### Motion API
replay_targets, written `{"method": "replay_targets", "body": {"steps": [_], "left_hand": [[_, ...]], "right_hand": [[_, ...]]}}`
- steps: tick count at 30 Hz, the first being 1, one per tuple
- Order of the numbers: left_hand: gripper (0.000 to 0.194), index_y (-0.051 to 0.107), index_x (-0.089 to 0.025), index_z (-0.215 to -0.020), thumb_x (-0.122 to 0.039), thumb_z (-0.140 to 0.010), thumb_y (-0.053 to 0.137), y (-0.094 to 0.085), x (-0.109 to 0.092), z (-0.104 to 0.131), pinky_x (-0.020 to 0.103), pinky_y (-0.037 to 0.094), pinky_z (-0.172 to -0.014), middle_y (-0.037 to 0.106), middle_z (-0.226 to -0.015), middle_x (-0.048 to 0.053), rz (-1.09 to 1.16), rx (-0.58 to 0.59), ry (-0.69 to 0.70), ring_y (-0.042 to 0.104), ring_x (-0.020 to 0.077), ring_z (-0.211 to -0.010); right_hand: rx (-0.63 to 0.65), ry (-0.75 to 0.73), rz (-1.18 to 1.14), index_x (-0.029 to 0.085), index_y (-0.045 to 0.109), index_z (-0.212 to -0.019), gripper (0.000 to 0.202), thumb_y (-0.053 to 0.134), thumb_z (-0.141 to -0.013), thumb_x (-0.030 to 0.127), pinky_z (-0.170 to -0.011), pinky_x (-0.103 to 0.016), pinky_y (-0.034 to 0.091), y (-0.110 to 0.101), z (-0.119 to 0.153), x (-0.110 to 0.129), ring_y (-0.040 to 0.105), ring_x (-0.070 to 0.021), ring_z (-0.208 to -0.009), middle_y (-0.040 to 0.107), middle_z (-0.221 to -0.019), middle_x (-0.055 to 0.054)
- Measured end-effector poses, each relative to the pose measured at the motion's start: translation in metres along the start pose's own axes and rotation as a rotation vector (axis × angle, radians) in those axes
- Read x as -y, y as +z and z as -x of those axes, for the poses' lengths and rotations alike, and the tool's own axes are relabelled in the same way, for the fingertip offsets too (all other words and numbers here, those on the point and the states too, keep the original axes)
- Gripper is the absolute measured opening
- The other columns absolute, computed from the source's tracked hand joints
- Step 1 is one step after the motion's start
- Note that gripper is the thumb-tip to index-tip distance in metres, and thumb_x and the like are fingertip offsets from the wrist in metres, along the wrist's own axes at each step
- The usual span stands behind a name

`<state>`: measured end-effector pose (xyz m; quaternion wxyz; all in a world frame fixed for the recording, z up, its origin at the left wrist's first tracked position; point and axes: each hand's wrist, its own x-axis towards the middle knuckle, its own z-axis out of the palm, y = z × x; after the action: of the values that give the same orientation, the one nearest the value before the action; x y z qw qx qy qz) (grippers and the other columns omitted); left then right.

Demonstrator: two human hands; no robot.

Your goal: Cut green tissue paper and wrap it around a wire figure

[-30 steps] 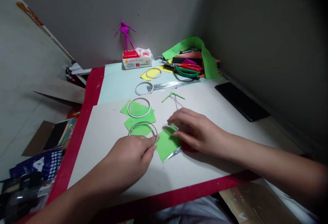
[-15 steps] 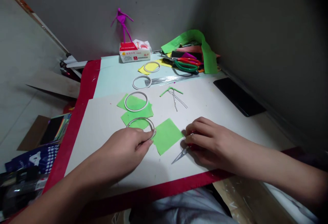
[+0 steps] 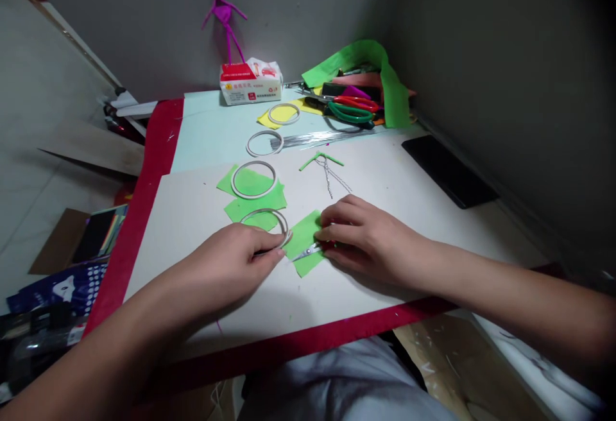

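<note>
**A:** Which bit is happening here?

**B:** Left hand (image 3: 235, 260) is pinching the wire ring (image 3: 264, 223); right hand (image 3: 368, 238) is gripping small scissors (image 3: 310, 252), blades lying over the green paper square (image 3: 304, 240) just beside its fingertips.

**A:** Next?

**B:** Probably lining up the blades for the cut.

Both forearms were bare up to the frame edges; no sleeves, cuffs, watch, rings or gloves showed. Left hand (image 3: 231, 267) and right hand (image 3: 368, 241) were ungloved, with short, unpainted fingernails visible on the left fingertips. At the bottom edge of the view, light grey-blue fabric (image 3: 337, 382) covered the lap.
</note>
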<state>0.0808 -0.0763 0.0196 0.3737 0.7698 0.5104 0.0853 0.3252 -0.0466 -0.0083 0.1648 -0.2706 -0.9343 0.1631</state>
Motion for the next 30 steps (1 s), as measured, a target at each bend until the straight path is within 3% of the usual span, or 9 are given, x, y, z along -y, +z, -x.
{"method": "replay_targets", "body": {"steps": [10,13,17,21,25,30], "left_hand": [[0.029,0.067,-0.023,-0.075,-0.034,-0.091,0.045,0.0,-0.001,0.004,0.025,0.037,-0.057,0.067,-0.068,-0.001,-0.126,-0.069,0.037,0.054,0.0147,-0.06],[0.026,0.067,-0.022,-0.076,-0.03,-0.091,0.047,0.0,-0.004,0.006,0.023,0.035,-0.055,0.062,-0.063,-0.004,-0.112,-0.145,0.089,0.051,0.0118,-0.056],[0.024,0.067,-0.021,-0.075,-0.027,-0.091,0.05,0.002,-0.01,0.006,0.022,0.035,-0.054,0.059,-0.06,-0.005,-0.042,-0.241,0.107,0.049,0.0103,-0.055],[0.024,0.067,-0.019,-0.079,-0.027,-0.092,0.048,0.007,-0.013,0.007,0.022,0.038,-0.059,0.064,-0.068,-0.003,-0.006,-0.26,0.099,0.053,0.0108,-0.06],[0.028,0.066,-0.016,-0.077,-0.028,-0.093,0.046,0.011,-0.014,0.007,0.024,0.036,-0.057,0.059,-0.063,-0.003,-0.032,-0.291,0.104,0.049,0.0109,-0.058],[0.033,0.06,-0.016,-0.065,-0.03,-0.092,0.046,0.014,-0.016,0.007,0.024,0.031,-0.051,0.049,-0.054,-0.004,-0.033,-0.324,0.085,0.042,0.0096,-0.051]], "right_hand": [[-0.082,0.089,0.019,0.018,0.066,-0.106,0.025,0.058,-0.088,0.032,-0.08,-0.042,0.048,0.006,0.016,0.02,0.054,-0.0252,-0.096,0.059,-0.109,-0.015],[-0.178,0.107,-0.133,0.019,0.064,-0.11,0.026,0.061,-0.087,0.031,-0.082,-0.038,0.05,-0.005,0.008,0.022,0.057,-0.0231,-0.096,0.061,-0.11,-0.013],[-0.283,0.239,-0.428,0.02,0.06,-0.118,0.035,0.064,-0.084,0.021,-0.071,-0.027,0.053,-0.012,-0.013,0.029,0.063,-0.0163,-0.085,0.067,-0.103,-0.006],[-0.331,0.233,-0.514,0.02,0.066,-0.104,0.022,0.063,-0.082,0.017,-0.075,-0.026,0.053,-0.005,-0.032,0.034,0.065,-0.0154,-0.086,0.071,-0.097,-0.002],[-0.351,0.254,-0.545,0.019,0.068,-0.085,0.006,0.064,-0.081,0.016,-0.068,-0.024,0.051,-0.004,-0.04,0.033,0.064,-0.0126,-0.074,0.07,-0.08,0.002],[-0.293,0.302,-0.689,0.016,0.068,-0.081,0.004,0.064,-0.081,0.014,-0.071,-0.024,0.05,-0.011,-0.042,0.028,0.064,-0.0125,-0.075,0.07,-0.078,0.001]]}}
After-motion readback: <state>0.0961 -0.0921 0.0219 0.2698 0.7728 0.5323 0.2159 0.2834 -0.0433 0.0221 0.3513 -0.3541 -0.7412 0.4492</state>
